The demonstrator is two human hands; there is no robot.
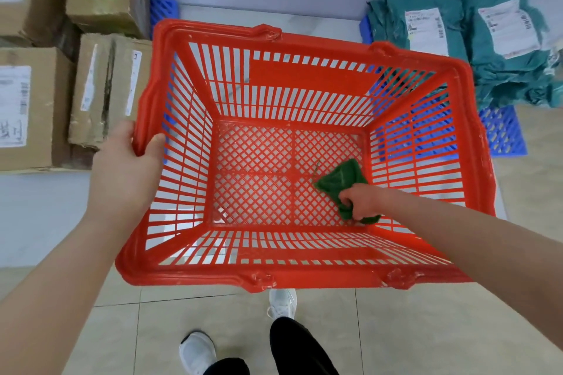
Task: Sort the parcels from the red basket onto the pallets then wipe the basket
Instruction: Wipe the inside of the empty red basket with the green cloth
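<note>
The red basket [304, 275] fills the middle of the head view, with no parcels inside. My left hand [128, 167] grips its left rim, thumb over the edge. My right hand [361, 202] reaches down inside and is closed on a green cloth [341, 179], pressed against the lattice floor near the right wall. Brown cardboard boxes [100, 85] are stacked at the left. Teal bagged parcels [499, 49] with white labels lie piled at the upper right on a blue pallet [502, 134].
Another blue pallet [163, 11] shows behind the boxes at the upper left. My feet in white shoes [198, 350] stand on beige floor tiles below the basket. A pale wall runs along the top.
</note>
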